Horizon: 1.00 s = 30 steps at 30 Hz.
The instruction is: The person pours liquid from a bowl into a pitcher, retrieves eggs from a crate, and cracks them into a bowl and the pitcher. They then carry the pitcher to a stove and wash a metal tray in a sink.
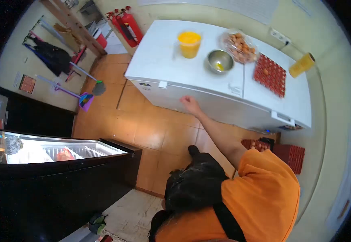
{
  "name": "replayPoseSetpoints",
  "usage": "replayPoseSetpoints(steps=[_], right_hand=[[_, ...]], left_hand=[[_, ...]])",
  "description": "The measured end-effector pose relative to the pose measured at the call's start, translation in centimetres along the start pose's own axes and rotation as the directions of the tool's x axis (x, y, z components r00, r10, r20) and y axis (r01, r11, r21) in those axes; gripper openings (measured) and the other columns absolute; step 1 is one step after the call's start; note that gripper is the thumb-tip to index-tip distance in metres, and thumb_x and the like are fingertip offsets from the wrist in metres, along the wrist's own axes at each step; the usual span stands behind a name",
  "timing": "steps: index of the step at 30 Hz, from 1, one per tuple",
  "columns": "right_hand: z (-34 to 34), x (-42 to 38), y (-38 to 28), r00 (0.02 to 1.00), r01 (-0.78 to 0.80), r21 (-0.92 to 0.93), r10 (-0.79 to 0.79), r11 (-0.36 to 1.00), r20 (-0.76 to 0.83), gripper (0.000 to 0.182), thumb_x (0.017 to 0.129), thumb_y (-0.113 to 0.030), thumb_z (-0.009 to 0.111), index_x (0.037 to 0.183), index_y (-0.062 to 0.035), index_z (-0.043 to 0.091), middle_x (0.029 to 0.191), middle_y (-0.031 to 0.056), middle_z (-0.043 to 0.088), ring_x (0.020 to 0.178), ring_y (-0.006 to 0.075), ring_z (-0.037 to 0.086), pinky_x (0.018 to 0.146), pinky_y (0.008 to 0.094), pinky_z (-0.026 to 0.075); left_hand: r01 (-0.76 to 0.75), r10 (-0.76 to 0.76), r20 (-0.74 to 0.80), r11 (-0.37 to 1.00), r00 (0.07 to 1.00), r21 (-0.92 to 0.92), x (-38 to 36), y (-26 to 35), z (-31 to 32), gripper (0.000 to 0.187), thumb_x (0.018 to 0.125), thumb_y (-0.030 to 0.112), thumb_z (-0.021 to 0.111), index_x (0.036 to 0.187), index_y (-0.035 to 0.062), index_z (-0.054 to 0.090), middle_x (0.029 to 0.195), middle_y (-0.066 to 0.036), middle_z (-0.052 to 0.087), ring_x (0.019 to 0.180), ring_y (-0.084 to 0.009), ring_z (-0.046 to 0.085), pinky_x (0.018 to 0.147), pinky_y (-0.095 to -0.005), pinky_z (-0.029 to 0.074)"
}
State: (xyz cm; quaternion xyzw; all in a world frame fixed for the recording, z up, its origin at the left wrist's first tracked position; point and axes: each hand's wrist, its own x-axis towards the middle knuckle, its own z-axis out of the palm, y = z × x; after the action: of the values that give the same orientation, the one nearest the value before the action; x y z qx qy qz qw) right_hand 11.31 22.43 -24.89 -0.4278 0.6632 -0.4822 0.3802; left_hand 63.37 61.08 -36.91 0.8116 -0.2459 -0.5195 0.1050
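The right hand (189, 104), near the middle of the frame, is curled mostly closed with nothing visible in it, just in front of the white chest freezer (159, 50); the left hand's grip cannot be told. On the lid at upper center stand a tub of yellow liquid (190, 45) and a metal bowl (220, 61) with a little yellow inside, and farther right are bagged eggs (242, 46) and a red egg tray (270, 76) bearing one egg.
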Motion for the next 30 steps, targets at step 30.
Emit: replayPoseSetpoints(steps=[30], right_hand=[[-2.1, 33.0, -0.6, -0.134, -0.369, 0.242, 0.206, 0.897, -0.969, 0.054, 0.094, -0.047, 0.057, 0.087, 0.0034, 0.072, 0.081, 0.0202, 0.071, 0.075, 0.0342, 0.070, 0.066, 0.0432, 0.055]], left_hand=[[-0.582, 0.584, -0.026, 0.804, 0.812, -0.117, 43.1, 63.7, -16.8, 0.022, 0.091, 0.021, 0.064, 0.105, 0.0049, 0.064, 0.093, -0.011, 0.065, 0.072, -0.0195, 0.067, 0.061, -0.0314, 0.059]])
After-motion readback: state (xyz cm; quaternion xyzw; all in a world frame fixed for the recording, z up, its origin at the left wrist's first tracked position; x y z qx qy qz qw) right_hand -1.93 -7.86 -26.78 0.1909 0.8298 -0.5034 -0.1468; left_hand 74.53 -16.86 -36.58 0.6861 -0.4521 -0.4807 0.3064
